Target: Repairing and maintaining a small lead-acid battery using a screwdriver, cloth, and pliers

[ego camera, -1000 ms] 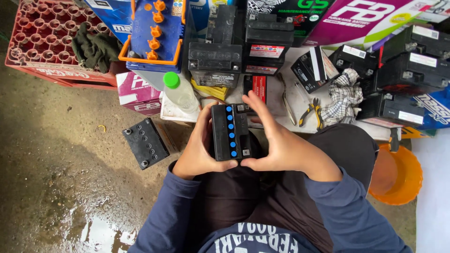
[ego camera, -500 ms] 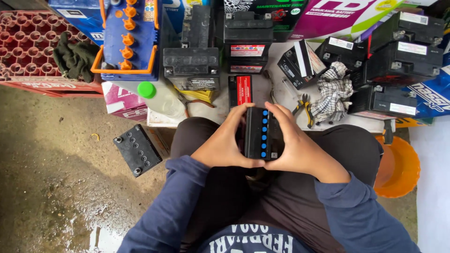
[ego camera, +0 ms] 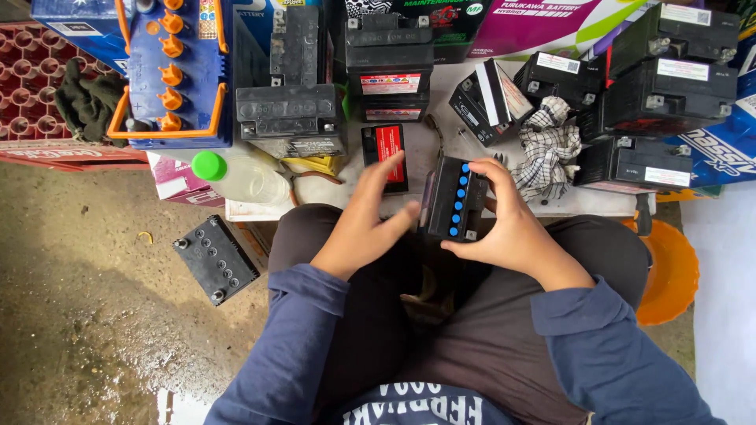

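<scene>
Surface: low white board crowded w/ black batteries, checked rag; wet concrete floor to the left, red crate behind. Small black battery w/ blue caps sits over the lap, at board edge. Right hand: fingers curled round its side, gripping. Left hand: fingers straight, loosely together, tips approx. touching battery's left face.

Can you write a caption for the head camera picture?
Right hand grips a small black battery with blue caps; left hand beside it.
</scene>
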